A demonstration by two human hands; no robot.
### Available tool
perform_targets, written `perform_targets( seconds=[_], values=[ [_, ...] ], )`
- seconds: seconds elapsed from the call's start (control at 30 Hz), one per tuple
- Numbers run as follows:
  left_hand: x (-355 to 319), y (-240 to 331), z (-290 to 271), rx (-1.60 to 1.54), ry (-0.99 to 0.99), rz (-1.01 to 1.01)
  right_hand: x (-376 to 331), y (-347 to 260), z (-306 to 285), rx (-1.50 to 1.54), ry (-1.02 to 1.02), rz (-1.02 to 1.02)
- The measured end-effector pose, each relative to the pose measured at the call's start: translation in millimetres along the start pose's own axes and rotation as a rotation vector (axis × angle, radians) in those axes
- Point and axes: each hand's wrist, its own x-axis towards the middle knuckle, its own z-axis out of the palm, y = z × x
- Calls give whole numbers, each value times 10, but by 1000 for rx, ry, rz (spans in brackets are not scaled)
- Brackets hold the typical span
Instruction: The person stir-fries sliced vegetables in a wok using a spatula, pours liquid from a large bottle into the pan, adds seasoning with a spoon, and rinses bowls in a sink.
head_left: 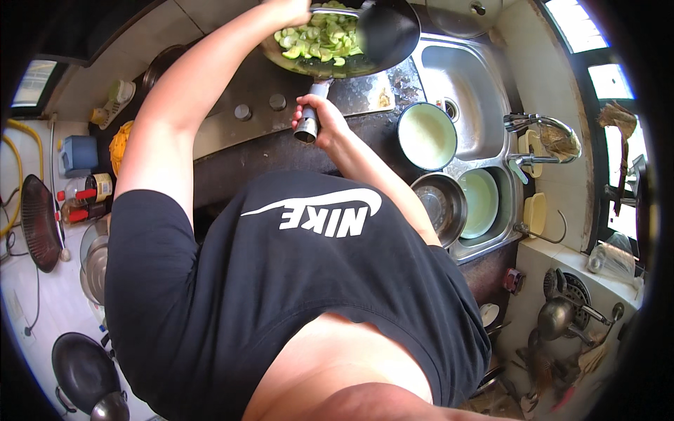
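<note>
A dark wok (397,56) is over the stove, with sliced pale-green vegetables (330,38) lying in its left part. My right hand (324,121) is closed round the wok's metal handle (307,130), which points back toward me. At the top edge, partly cut off, my left hand (289,10) grips a metal-handled cooking utensil (335,11) reaching across the wok. The utensil's far end is unclear against a dark blur in the wok.
The stovetop (217,130) has two knobs. To the right is a double sink (484,133) with a faucet (544,123), a pale basin (427,137), a steel pan (440,209) and a light-green bowl (479,203). Bottles (77,200) and another wok (84,372) are at left.
</note>
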Motion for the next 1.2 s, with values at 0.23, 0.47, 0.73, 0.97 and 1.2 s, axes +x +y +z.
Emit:
perform_targets(
  seconds=[0.23,0.47,0.73,0.97,1.2],
  values=[
    [-723,-731,174,-617,-443,-296,41,-21,-55,33,15,13],
    [-1284,-1156,-482,-416,-351,-267,18,-14,-46,19,22,2],
    [-1231,-515,208,-735,-379,-408,-16,-10,57,-32,11,45],
    [-2144,-734,695,-713,359,-300,-40,14,-45,-13,-74,72],
    [-4323,-2274,918,-996,650,-1095,38,-33,-79,-40,-46,137]
  ],
)
